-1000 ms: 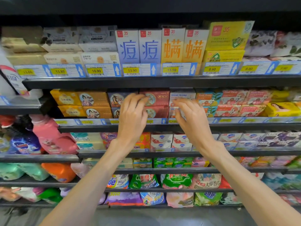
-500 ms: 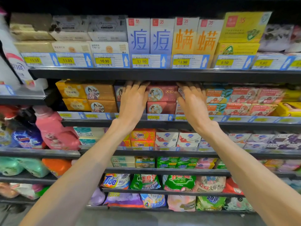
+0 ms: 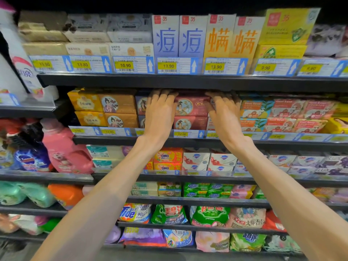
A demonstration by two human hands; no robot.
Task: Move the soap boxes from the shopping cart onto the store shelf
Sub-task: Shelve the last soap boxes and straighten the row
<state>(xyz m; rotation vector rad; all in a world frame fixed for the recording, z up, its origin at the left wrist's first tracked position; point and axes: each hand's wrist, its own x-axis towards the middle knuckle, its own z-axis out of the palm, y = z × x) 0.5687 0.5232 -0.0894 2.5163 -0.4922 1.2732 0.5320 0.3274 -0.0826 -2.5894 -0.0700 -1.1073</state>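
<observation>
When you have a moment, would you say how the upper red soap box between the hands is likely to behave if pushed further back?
The upper red soap box looks like stiff, flat-faced carton, so it should probably slide rather than roll. It sits on another red box, which might shift too. The shelf above is close, so tipping seems unlikely.

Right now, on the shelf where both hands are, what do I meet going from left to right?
Yellow boxes → tan boxes → left hand → red boxes → right hand → Goat Soap boxes → yellow box.
</observation>
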